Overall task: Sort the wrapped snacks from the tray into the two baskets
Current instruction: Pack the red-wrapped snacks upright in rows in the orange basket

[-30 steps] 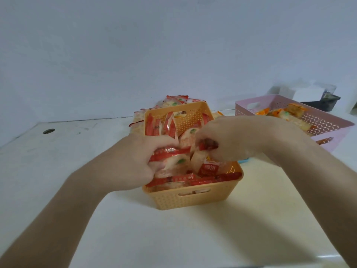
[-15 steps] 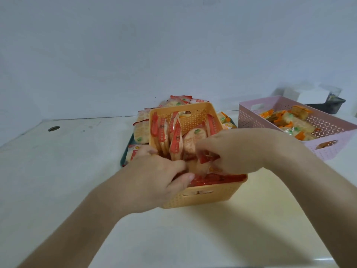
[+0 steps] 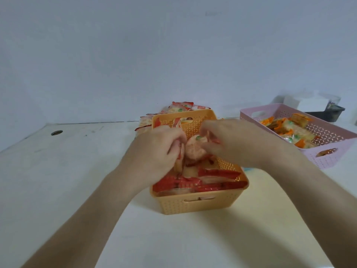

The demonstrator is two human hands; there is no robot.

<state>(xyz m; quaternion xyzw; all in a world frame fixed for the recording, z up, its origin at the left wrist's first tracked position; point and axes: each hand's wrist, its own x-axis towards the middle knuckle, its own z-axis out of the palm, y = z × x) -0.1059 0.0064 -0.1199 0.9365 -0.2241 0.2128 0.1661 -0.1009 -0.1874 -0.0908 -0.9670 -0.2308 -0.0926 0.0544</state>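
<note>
Red-wrapped snacks [image 3: 195, 149] stood on edge in the middle of the orange basket [image 3: 197, 206]; the left hand [image 3: 154, 151] had shifted there from its near-left corner, fingers curled round one pack, while the right hand [image 3: 231, 142] still pinched a round one. Tidying, seemingly; loose snacks [image 3: 181, 108] remained behind the basket

Open tabletop [image 3: 77, 171] left and in front of the orange basket [image 3: 199, 206]; pink basket [image 3: 328, 159] to its right, snack pile [image 3: 181, 107] behind

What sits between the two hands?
In the head view, a round wrapped snack stands between the left hand and right hand, in the orange basket.
</note>
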